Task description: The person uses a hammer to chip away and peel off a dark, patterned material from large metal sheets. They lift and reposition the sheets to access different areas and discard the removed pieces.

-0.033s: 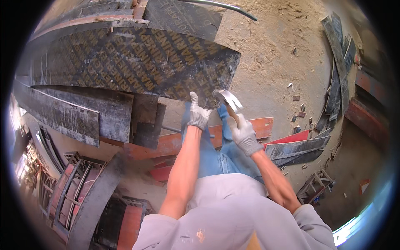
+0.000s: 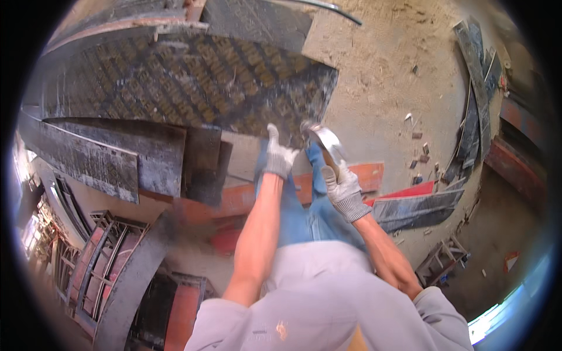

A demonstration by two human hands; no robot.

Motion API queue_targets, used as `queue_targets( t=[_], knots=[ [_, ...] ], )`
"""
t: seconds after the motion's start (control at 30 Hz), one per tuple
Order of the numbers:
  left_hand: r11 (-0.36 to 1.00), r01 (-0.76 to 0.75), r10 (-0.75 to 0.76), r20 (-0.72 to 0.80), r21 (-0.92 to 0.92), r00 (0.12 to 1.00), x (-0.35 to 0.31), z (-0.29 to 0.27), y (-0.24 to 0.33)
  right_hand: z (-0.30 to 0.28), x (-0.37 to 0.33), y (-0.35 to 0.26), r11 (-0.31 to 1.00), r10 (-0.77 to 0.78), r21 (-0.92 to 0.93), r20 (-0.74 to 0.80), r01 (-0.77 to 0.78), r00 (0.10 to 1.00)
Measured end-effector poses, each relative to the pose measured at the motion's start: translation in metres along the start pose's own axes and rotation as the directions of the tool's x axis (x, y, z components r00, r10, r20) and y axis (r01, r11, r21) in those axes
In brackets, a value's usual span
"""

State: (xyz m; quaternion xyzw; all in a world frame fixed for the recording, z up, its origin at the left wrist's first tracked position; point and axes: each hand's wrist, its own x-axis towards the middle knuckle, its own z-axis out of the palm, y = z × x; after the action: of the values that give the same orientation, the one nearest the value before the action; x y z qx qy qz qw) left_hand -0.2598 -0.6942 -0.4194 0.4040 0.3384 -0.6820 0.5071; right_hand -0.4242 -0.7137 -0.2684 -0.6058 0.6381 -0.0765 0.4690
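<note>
A dark film-faced plywood board (image 2: pixel 234 82) with faded yellowish printing lies in front of me, slanting across the left and centre. My gloved left hand (image 2: pixel 280 155) is at its near edge, close to the right end. The left thumb points up over the board, and the other fingers curl at the edge, partly hidden. My gloved right hand (image 2: pixel 343 188) is wrapped round the wooden handle of a claw hammer (image 2: pixel 326 142). The hammer's metal head is beside the board's near right corner, just right of my left hand. Whether it touches the board is unclear.
More dark boards (image 2: pixel 158 155) are stacked at the left. Orange-red planks (image 2: pixel 372 175) lie across the ground by my legs. Long dark offcuts (image 2: pixel 471 128) and small wood scraps (image 2: pixel 422 158) lie at right. Metal frames (image 2: pixel 105 263) stand lower left; a curved bar (image 2: pixel 328 7) is at the top.
The hammer and my right hand have shifted very slightly, with the handle a little steeper. My left hand stays at the board's edge. The view is more blurred now.
</note>
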Motion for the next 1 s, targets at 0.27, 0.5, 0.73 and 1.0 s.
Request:
queue_targets(
  t=[0.27,0.5,0.73,1.0],
  knots=[
    [0.999,0.033,-0.033,0.010,0.004,0.999,-0.004,-0.001,0.000,0.020,-0.035,0.060,0.976,-0.068,-0.207,0.010,0.068,0.998],
    [0.998,-0.030,0.026,-0.089,-0.053,0.996,-0.025,0.016,-0.006,0.011,-0.029,0.075,0.961,-0.162,-0.217,0.055,0.170,0.985],
    [0.991,-0.133,0.134,0.059,-0.033,0.989,-0.051,0.038,-0.020,-0.022,-0.030,0.067,0.974,-0.160,-0.160,-0.003,0.157,0.987],
    [0.985,-0.169,0.166,0.113,0.017,0.980,-0.064,0.046,-0.026,-0.052,-0.027,0.032,0.982,-0.181,-0.066,-0.045,0.178,0.982]
  ],
)
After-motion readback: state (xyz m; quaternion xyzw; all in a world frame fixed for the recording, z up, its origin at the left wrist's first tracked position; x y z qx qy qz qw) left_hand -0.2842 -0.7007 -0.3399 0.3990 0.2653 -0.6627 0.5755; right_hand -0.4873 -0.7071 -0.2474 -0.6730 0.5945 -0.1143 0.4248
